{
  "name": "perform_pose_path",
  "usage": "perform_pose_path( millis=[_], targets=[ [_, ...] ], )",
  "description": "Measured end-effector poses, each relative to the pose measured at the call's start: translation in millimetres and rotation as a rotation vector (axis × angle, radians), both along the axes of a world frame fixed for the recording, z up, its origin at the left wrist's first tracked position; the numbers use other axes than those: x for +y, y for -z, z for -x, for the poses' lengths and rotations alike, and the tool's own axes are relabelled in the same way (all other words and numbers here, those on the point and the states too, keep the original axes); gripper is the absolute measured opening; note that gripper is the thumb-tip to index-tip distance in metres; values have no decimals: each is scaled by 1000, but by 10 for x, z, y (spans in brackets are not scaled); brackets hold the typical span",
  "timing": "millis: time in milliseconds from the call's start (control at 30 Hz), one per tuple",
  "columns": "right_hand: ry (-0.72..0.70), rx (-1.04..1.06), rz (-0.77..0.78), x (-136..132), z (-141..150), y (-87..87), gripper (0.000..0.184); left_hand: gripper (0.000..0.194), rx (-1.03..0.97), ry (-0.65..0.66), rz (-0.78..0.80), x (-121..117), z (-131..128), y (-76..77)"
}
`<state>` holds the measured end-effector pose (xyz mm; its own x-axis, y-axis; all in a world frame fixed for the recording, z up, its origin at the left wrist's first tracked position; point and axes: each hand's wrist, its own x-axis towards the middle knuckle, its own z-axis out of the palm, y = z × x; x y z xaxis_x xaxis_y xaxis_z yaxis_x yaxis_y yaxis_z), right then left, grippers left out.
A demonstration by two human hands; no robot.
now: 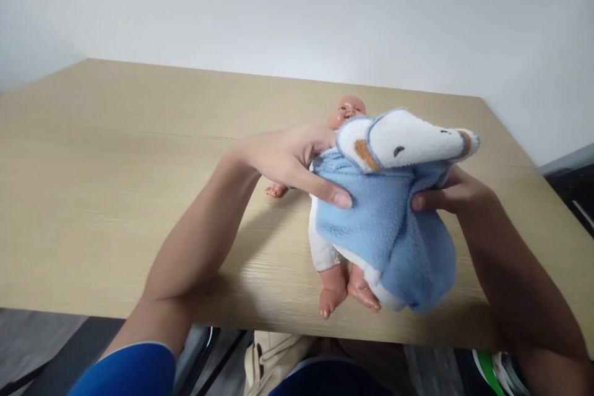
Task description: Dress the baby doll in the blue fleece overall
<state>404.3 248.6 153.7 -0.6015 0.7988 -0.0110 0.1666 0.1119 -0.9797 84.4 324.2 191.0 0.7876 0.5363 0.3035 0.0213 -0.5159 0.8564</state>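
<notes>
A plastic baby doll (pixel 338 275) lies on the wooden table (pixel 116 185), head toward the wall and bare feet toward me. A light blue fleece garment with a white animal-face hood (pixel 394 198) is bunched over its torso. My left hand (pixel 292 161) grips the garment's left side, thumb pressed on the blue fleece. On the garment's right side my right hand (pixel 448 193) pinches the fabric, fingers partly hidden behind it. The doll's right hand (pixel 276 190) pokes out under my left wrist.
The table's front edge runs just below the doll's feet. A white wall stands behind the table. Under the edge I see my lap in beige trousers (pixel 273 359) and a chair frame. A dark object sits at the far right edge.
</notes>
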Motion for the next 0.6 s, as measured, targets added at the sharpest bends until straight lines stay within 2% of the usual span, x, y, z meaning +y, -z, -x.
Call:
perform_pose_path(
  millis=[67, 167, 200, 233, 367, 467, 600],
  targets=[
    [-79, -14, 19, 3, 66, -43, 59, 66, 41, 42, 77, 1, -6, 8],
    [-364, 0, 73, 22, 160, -118, 51, 58, 51, 101, 174, -42, -73, -12],
    [-413, 10, 79, 28, 172, -128, 51, 56, 47, 117, 188, -63, -103, -26],
    [-415, 20, 80, 32, 171, -124, 50, 56, 41, 122, 191, -83, -131, -41],
    [-220, 86, 54, 48, 77, -20, 49, 66, 48, 80, 158, -95, -155, -65],
    [-105, 155, 51, 46, 57, 58, 50, 74, 72, 76, 167, -22, -74, -4],
    [-25, 148, 98, 4, 171, 56, 54, 76, 42, 46, 235, 59, 25, 113]
  ],
)
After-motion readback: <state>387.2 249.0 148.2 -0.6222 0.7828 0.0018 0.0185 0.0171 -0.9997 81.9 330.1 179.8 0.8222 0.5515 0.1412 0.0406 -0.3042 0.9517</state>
